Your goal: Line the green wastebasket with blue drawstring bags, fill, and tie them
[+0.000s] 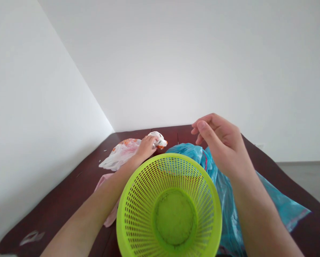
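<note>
My left hand (147,147) reaches past the basket, its fingers closed on a crumpled white plastic bag (158,137) with orange marks. Just left of that hand, another white plastic bag (122,153) with orange print and a pinkish patch lies loose. A lime-green perforated plastic basket (174,217) stands close to me between my forearms, with nothing inside but dark smudges around its base. My right hand (221,142) is raised above a blue plastic bag (226,210), fingers loosely bent and apart from the thumb, holding nothing.
Everything rests on a dark red-brown table (60,200) against white walls (160,64). A pink cloth (112,216) lies partly under my left forearm. A clear plastic scrap (31,237) is near the left front edge. Grey floor (307,178) shows beyond the right edge.
</note>
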`<move>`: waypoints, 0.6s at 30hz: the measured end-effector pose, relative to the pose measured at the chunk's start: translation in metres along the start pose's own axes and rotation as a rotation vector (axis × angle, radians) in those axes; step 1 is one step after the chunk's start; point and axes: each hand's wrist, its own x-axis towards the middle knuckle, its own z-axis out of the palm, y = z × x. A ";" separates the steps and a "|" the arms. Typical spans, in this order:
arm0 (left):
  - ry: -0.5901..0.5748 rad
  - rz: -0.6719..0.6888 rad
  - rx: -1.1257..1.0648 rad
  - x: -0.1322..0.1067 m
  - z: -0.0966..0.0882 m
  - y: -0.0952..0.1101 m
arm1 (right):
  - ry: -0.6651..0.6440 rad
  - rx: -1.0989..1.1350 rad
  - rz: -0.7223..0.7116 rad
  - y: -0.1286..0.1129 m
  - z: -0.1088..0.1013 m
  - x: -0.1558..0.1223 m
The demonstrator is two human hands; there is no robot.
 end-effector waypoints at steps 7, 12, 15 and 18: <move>-0.056 0.092 0.062 -0.009 -0.009 -0.004 | -0.017 -0.002 0.016 0.002 -0.002 0.001; 0.010 -0.027 0.113 -0.025 -0.038 -0.015 | -0.011 0.007 0.014 0.000 -0.004 0.002; 0.059 -0.159 0.144 -0.038 -0.067 -0.035 | -0.009 -0.012 0.015 0.009 -0.005 0.008; 0.036 -0.310 0.179 -0.056 -0.092 -0.057 | -0.030 -0.117 0.060 0.042 -0.008 0.021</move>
